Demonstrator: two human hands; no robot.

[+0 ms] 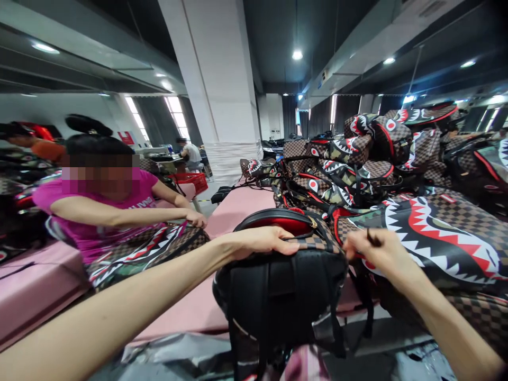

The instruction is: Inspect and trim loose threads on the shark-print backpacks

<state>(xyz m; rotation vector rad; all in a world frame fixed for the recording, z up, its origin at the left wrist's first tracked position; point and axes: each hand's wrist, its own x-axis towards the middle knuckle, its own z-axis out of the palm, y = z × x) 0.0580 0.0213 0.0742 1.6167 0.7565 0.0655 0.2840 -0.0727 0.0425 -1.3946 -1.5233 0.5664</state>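
A backpack (pixel 278 291) sits at the pink surface's (pixel 190 309) near edge. The left hand (pixel 272 242) clamps its top; the right hand's (pixel 375 256) fingers curl round a small dark object (pixel 373 238). The backpack looks soft, light, probably steadiest gripped along its top.

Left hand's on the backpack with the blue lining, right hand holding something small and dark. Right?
Not quite: the lining is red, as the head view shows. The left hand is on the backpack and the right hand holds something small and dark.
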